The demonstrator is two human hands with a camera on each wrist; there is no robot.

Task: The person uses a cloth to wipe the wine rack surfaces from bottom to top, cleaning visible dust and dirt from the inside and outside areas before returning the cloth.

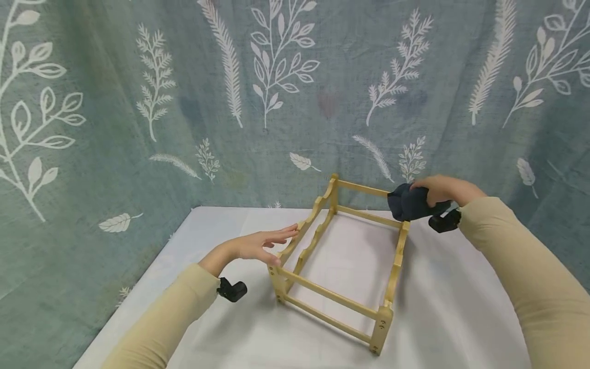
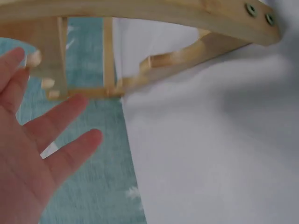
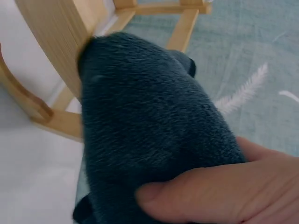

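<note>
A light wooden rack with scalloped side rails stands on the white table. My right hand grips a dark blue fuzzy cloth at the rack's far right corner, where the cloth covers the top of the post. Seen from the right wrist, the thumb presses on the bunched cloth, close against the wood. My left hand is at the rack's left side near the front corner, fingers extended and thumb toward the corner post. Its spread fingers show beside the rail in the left wrist view.
The white tabletop extends around and beneath the rack. A grey-green curtain with white leaf prints hangs behind the table and along its left side. Black wrist cameras are strapped at both sleeve cuffs.
</note>
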